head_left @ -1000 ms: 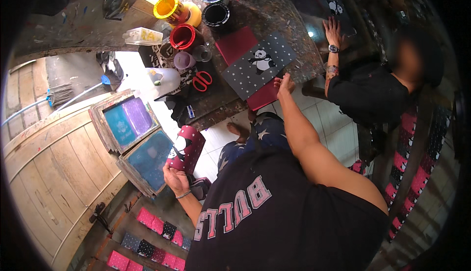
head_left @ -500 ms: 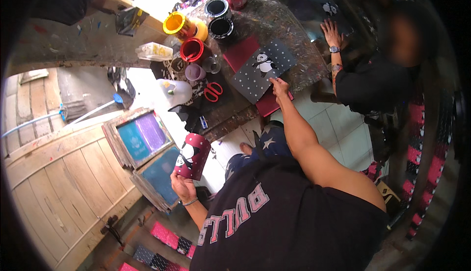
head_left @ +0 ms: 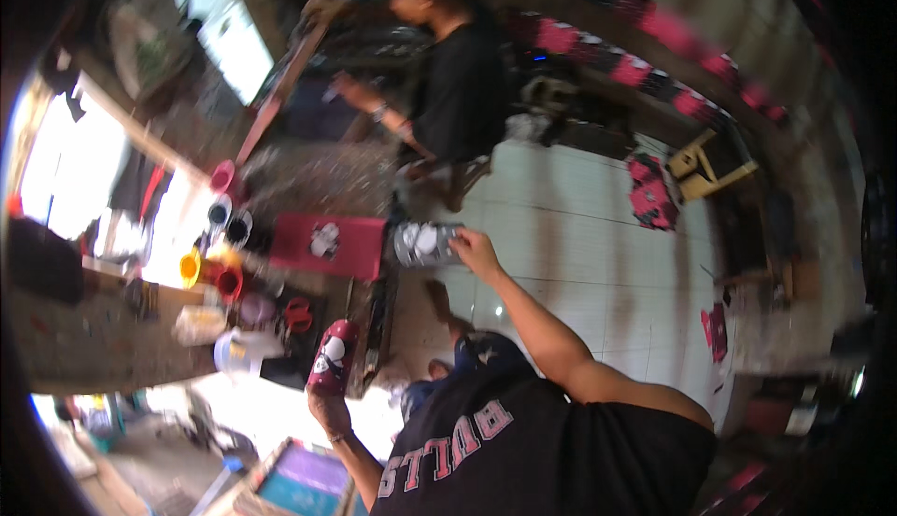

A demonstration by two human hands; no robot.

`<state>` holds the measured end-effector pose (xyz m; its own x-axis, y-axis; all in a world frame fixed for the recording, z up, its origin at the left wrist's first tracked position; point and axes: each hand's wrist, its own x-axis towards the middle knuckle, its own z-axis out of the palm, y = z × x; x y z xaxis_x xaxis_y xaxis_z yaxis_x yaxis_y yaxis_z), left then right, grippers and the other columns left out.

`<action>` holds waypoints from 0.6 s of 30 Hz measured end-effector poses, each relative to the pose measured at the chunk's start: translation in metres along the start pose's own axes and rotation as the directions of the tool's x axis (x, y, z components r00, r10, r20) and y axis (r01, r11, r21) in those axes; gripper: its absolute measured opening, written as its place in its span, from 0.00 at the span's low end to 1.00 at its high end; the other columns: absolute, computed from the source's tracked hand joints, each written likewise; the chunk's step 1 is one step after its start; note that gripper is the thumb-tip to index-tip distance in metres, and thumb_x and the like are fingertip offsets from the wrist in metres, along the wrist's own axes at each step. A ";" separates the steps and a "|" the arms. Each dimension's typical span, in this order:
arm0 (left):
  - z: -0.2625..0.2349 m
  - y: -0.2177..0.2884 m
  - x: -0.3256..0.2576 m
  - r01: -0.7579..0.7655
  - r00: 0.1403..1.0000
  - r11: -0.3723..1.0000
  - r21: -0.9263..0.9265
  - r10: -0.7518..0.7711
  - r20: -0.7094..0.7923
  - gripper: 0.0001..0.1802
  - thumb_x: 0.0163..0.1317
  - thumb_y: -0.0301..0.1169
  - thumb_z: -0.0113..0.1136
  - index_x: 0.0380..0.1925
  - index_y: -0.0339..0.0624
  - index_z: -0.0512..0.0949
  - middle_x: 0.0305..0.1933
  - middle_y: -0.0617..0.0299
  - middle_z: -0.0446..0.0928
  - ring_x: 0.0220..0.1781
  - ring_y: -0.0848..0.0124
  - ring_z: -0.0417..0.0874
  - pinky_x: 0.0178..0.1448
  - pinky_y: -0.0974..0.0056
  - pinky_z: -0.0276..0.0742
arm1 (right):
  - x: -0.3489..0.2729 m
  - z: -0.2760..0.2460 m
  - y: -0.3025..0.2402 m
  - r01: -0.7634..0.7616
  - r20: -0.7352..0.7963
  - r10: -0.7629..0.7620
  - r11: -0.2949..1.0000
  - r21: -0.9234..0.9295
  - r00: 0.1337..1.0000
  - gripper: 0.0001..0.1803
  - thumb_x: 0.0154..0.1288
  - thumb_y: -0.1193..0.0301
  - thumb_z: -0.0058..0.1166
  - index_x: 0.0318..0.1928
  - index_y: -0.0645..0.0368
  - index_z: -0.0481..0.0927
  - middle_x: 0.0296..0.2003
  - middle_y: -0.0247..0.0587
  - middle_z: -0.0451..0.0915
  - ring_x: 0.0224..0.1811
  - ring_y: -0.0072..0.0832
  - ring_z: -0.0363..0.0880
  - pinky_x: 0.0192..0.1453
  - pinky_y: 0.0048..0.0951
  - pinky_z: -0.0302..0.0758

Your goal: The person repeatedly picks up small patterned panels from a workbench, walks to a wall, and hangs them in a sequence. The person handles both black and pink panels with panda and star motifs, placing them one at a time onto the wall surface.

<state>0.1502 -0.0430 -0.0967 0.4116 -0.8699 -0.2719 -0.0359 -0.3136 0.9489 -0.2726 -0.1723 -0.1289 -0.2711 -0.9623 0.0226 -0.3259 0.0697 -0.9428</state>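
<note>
My right hand point(head_left: 476, 254) is closed on the edge of a grey sheet point(head_left: 422, 244) with a white-and-black panda print, held out beyond the table's right edge. A curled maroon sheet point(head_left: 334, 355), also panda-printed, is gripped at its lower end by my left hand point(head_left: 328, 413). Flat on the table point(head_left: 322, 170) lies another maroon sheet point(head_left: 360, 250) bearing a panda, left of the grey one. Motion blurs the prints, and the fingertips behind both held sheets are hidden.
Paint pots, among them a yellow one point(head_left: 190, 268) and a red one point(head_left: 229, 283), stand left on the table near red-handled scissors point(head_left: 298, 315). A co-worker point(head_left: 458, 96) sits at the far side. Framed screens point(head_left: 304, 480) lie at lower left; a wooden stool point(head_left: 715, 169) stands right.
My view has swung right. The grey sheet has left the table in my right hand, showing the maroon sheet that was beneath it. My left hand still holds its maroon sheet.
</note>
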 end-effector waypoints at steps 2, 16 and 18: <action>0.037 0.014 0.000 -0.159 0.975 0.951 0.264 0.109 0.195 0.17 0.65 0.38 0.44 0.41 0.35 0.73 0.40 0.57 0.74 0.39 0.68 0.75 0.45 0.63 0.75 | -0.054 -0.065 0.017 -0.243 -0.063 0.249 0.966 0.088 0.966 0.08 0.60 0.69 0.55 0.27 0.60 0.76 0.14 0.25 0.66 0.16 0.13 0.60 0.19 0.22 0.57; 0.416 0.055 -0.181 0.450 0.519 0.889 -0.086 -0.182 0.835 0.11 0.62 0.36 0.52 0.40 0.42 0.74 0.29 0.66 0.76 0.30 0.73 0.78 0.31 0.69 0.74 | -0.377 -0.414 0.163 -0.447 -0.715 0.526 0.833 0.325 0.461 0.05 0.57 0.73 0.53 0.28 0.61 0.78 0.18 0.31 0.73 0.18 0.15 0.67 0.20 0.23 0.62; 0.473 0.049 -0.231 -0.756 0.284 0.655 0.005 0.322 0.903 0.12 0.59 0.32 0.53 0.38 0.37 0.73 0.30 0.58 0.77 0.33 0.63 0.78 0.36 0.61 0.74 | -0.421 -0.455 0.162 -0.487 -0.725 0.481 0.843 0.228 0.493 0.05 0.56 0.73 0.53 0.28 0.61 0.78 0.18 0.31 0.73 0.19 0.16 0.68 0.22 0.23 0.63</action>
<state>-0.3767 -0.0379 -0.0629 -0.7168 -0.6922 0.0834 -0.3389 0.4505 0.8259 -0.6235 0.3640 -0.1402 -0.9470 -0.2505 -0.2012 0.0637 0.4673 -0.8818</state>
